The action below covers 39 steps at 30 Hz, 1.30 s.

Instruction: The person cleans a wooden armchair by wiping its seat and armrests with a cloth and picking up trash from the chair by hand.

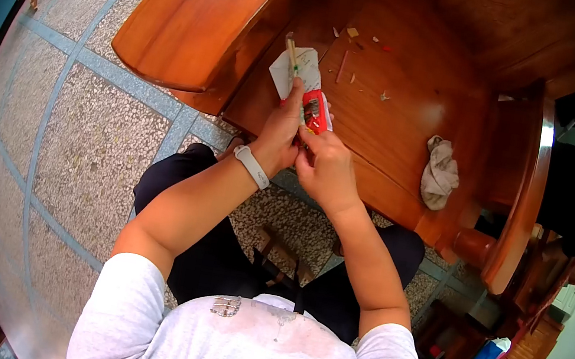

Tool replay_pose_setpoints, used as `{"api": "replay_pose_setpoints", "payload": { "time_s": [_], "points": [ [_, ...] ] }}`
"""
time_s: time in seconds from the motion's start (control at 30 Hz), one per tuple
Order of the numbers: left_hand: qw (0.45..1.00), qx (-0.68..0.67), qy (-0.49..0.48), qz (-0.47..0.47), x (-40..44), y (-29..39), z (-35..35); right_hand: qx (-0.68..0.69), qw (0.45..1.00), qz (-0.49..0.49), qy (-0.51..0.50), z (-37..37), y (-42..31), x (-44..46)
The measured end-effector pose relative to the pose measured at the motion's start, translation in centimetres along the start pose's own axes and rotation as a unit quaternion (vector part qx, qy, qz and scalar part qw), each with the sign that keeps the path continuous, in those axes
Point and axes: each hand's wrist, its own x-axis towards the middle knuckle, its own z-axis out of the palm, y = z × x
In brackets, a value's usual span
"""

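Note:
My left hand [283, 128], with a pale band round its wrist, is closed around a slim bundle of light sticks [293, 55] that has a green part near the fingers. The sticks point up and away from me. Close behind the fingers are a folded white paper [307, 70] with writing on it and a red printed packet [318, 112]. My right hand [328, 167] is pinched shut right beside the left one, at the packet's near edge. What lies between its fingertips is hidden.
A glossy wooden bench [383, 142] stands before me, with a wide wooden armrest [183, 28] on the left. On its seat lie a crumpled cloth [440, 174], a thin pink stick [341, 66] and several small scraps. Speckled tiles [99, 135] cover the floor.

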Motion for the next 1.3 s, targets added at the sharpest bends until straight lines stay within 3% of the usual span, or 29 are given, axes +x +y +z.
{"api": "replay_pose_setpoints", "payload": {
  "time_s": [0.1,0.17,0.2,0.23,0.3,0.37,0.4,0.47,0.63,0.73,0.93,1.0,1.03,1.3],
  "points": [
    [0.996,0.062,0.045,0.042,0.0,-0.1,0.1,0.021,0.999,-0.013,-0.020,-0.2,0.0,0.4],
    [0.996,0.053,0.009,0.066,0.1,0.4,0.0,0.181,0.979,0.075,-0.062,-1.8,1.1,0.7],
    [0.996,0.054,0.008,0.067,0.1,0.6,0.0,0.182,0.974,0.133,-0.023,-2.9,1.6,0.9],
    [0.998,0.036,0.005,0.058,0.0,0.8,0.4,0.181,0.972,0.125,0.087,-2.7,3.3,1.0],
    [0.999,0.017,0.003,0.046,-0.1,0.8,0.4,0.125,0.971,0.168,0.118,-3.6,6.7,0.8],
    [0.999,0.005,-0.021,0.027,0.3,0.8,0.1,-0.162,0.965,0.159,0.133,-2.3,11.6,0.4],
    [0.999,0.006,-0.024,0.028,0.3,0.8,0.2,-0.163,0.965,0.157,0.136,-1.4,12.9,0.7],
    [1.000,0.010,-0.007,0.019,0.1,0.7,0.2,-0.269,0.938,0.210,0.060,0.2,14.1,2.2],
    [1.000,0.008,0.018,0.023,0.0,0.9,0.5,-0.201,0.960,0.177,0.081,1.9,17.3,9.4],
    [1.000,0.015,0.028,0.004,-0.1,1.1,0.5,-0.195,0.949,0.235,0.084,2.1,17.9,12.9],
    [0.998,0.020,0.061,-0.003,-0.4,0.7,0.7,-0.179,0.967,0.172,0.061,2.8,18.2,16.0],
    [0.998,0.025,0.054,-0.002,-0.2,0.7,0.6,-0.095,0.990,0.058,0.082,3.6,18.4,17.0],
    [0.998,0.026,0.063,-0.005,-0.3,0.7,0.6,-0.094,0.990,0.057,0.085,3.6,17.7,17.3],
    [0.996,0.047,0.077,-0.012,-0.1,0.5,0.2,-0.060,0.987,-0.134,-0.062,2.4,15.4,14.6]
  ]
}}
